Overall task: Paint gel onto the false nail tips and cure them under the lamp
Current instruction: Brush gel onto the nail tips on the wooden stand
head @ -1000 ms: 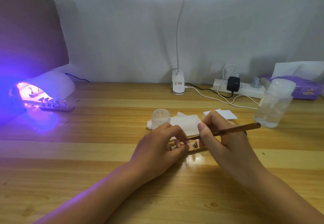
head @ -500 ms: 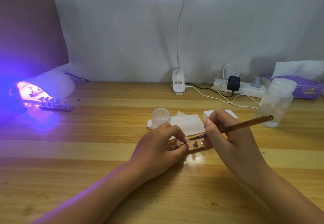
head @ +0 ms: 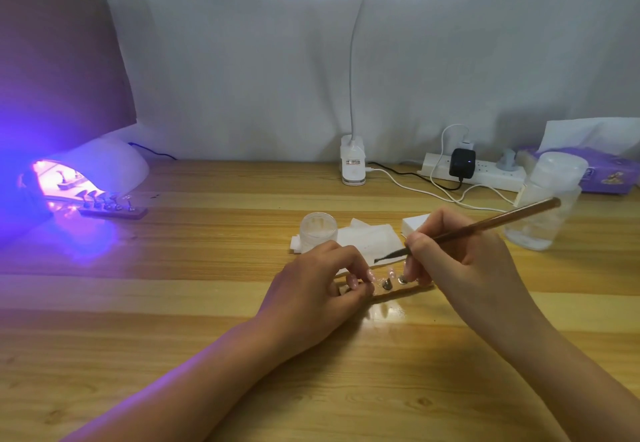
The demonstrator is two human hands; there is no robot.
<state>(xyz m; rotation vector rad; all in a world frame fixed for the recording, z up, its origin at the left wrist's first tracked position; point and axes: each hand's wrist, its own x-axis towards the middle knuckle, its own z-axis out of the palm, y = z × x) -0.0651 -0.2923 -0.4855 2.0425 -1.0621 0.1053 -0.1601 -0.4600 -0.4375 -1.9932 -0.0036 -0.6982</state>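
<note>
At a wooden desk (head: 207, 303), a person works on a set of false nail tips (head: 387, 283). The left hand (head: 311, 286) has its grip curled around one end of a small wooden holder (head: 398, 294), steadying it flat on the desk directly in front of the person. The right hand (head: 460, 261) has its grip pinched on a brown-handled brush (head: 485, 223). The dark bristles are poised just above the tips mounted on the holder's free end, apparently not touching them. Two mounts show between the hands; any others are hidden by the left fingers.

A small translucent gel jar (head: 318, 230) stands just behind the left hand, beside white paper wipes (head: 370, 237). Well to the left, the curing lamp (head: 104, 168) glows violet, and a second holder (head: 114, 212) carrying a row of tips lies at its mouth, partly outside the dome.

On that evidence the job looks to be mid-course, with one batch apparently painted and under the light while this one is being coated. Whether the tips in hand already carry gel cannot be made out. What seems left is finishing the strokes on this row and sliding it under the lamp.
</note>
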